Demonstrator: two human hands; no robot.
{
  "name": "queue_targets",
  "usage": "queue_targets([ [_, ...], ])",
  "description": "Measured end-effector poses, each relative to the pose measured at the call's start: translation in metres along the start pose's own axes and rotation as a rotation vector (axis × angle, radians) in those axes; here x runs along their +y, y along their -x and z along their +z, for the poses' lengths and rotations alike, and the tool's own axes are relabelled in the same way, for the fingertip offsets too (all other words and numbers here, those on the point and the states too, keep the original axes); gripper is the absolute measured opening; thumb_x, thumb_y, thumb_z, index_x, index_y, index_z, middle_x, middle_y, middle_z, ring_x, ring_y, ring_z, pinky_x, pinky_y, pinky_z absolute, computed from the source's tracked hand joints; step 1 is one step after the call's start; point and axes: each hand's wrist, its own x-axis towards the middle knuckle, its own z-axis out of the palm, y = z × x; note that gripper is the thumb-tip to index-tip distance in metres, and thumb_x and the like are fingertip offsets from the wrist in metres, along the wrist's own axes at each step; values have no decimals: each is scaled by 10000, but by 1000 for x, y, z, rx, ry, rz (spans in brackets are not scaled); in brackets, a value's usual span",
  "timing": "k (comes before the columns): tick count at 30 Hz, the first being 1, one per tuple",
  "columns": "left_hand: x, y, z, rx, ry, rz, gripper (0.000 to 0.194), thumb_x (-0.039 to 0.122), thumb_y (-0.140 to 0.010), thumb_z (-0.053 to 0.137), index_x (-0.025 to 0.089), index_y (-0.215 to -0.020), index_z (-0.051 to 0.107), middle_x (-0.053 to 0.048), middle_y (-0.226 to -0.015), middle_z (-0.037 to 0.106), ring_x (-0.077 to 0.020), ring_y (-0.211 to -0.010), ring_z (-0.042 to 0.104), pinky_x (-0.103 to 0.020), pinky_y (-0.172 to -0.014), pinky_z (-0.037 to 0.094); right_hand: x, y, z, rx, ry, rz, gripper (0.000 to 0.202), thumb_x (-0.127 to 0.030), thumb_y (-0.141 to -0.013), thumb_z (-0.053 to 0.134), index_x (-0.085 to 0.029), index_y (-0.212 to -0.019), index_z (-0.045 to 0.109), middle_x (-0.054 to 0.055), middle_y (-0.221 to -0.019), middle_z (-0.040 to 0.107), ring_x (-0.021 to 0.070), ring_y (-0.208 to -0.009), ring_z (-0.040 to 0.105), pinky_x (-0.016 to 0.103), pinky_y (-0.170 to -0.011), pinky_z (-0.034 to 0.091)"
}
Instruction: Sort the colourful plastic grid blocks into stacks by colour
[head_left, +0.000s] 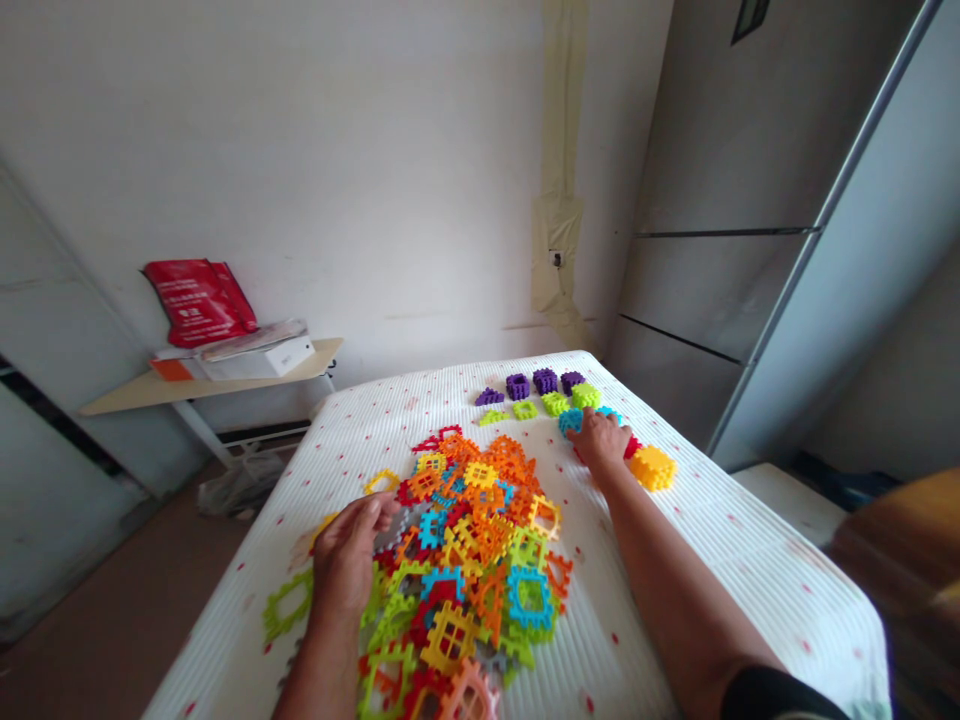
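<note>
My right hand [600, 440] reaches to the far right of the table, its fingers bent down on a blue interlocking tile [571, 420] in a small stack. Red tiles [634, 446] show partly behind that hand, and a stack of yellow tiles [652, 467] stands just right of it. My left hand [349, 535] hovers at the left edge of a mixed heap of plastic tiles [457, 540], fingers curled and thumb against them. Whatever is in those fingers, if anything, is hidden. A grey tile [394, 528] lies close to the left fingertips.
Purple tile stacks [545, 380] form the back row, with light green tiles [555, 403] in front. A white spotted cloth [360, 420] covers the table. A side shelf [322, 358] holds a white box [262, 355] and a red bag [196, 300]. A tall grey cabinet [712, 200] stands right.
</note>
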Motion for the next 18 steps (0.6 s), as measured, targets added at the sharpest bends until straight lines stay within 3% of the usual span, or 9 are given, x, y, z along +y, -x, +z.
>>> queue_targets([
  [8, 2, 3, 2, -2, -28, 26, 284, 380, -638, 708, 133, -776, 695, -43, -674, 678, -130, -627, 555, -252, -622, 443, 0, -2, 3, 10, -12, -9, 365, -424, -825, 506, -161, -1068, 577, 146, -1040, 629, 305, -1031, 515, 461, -805, 368],
  [12, 5, 5, 1, 1, -219, 42, 301, 399, -663, 679, 144, -822, 694, -48, -725, 694, -158, -677, 593, -276, -665, 459, -1, 0, -2, 26, -29, -9, 405, -426, -811, 531, -163, -1118, 554, 153, -1075, 609, 311, -1036, 509, 466, -806, 364],
  [15, 9, 6, 1, -50, -451, 124, 274, 390, -679, 650, 155, -811, 697, -57, -778, 698, -191, -725, 616, -307, -700, 468, -5, 4, -7, 157, -61, -114, 419, -396, -827, 518, -163, -1176, 525, 153, -1140, 583, 307, -1045, 500, 449, -825, 368],
  [18, 12, 7, 2, -169, -679, 287, 201, 343, -713, 599, 176, -768, 698, -54, -794, 688, -201, -759, 611, -321, -719, 467, -16, 10, -10, 252, -152, -331, 389, -337, -854, 487, -148, -1192, 528, 143, -1183, 572, 279, -1064, 495, 389, -864, 376],
])
